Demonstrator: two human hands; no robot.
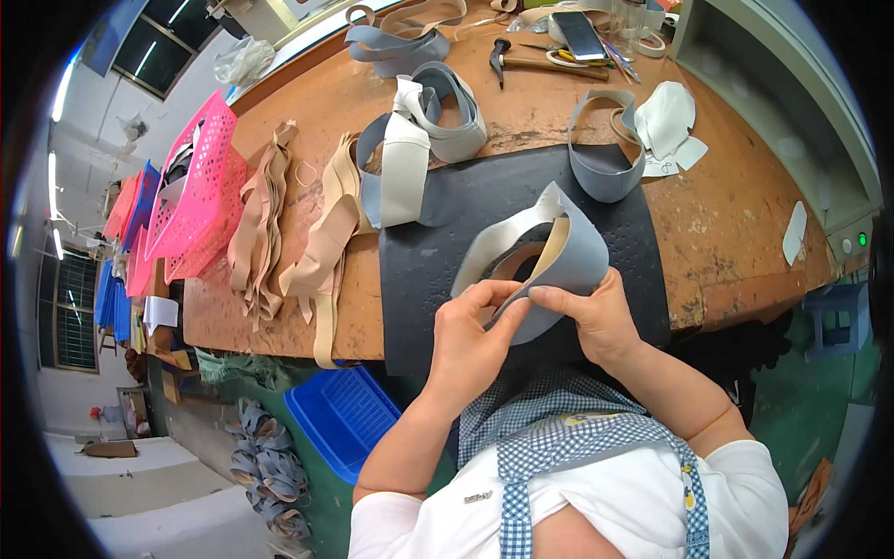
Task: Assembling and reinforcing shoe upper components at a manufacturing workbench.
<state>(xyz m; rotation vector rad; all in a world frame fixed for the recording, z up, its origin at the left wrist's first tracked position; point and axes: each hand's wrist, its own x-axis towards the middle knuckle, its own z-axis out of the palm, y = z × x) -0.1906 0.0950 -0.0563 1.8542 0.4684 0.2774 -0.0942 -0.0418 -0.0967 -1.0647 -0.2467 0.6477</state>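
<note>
Over the black mat (419, 307), both my hands hold a curved grey-blue leather-like shoe piece (582, 247) with a pale inner side and a tan layer showing inside the bend. My left hand (466, 345) pinches its near edge between thumb and fingers. My right hand (601, 321) grips the right side, the thumb lying on the edge near my left thumb and the other fingers hidden behind. Beyond the hands, a grey looped strip (605, 186) rests on the mat's far right corner. A coil of grey and white strips (456, 135) lies at the mat's far left.
Beige strips (326, 261) and tan strips (261, 233) lie left on the wooden table, beside a pink basket (219, 191). At the back are a hammer (549, 67) and a phone (579, 35). White pieces (666, 116) lie near a grey machine housing (782, 102). A blue basket (321, 405) stands below.
</note>
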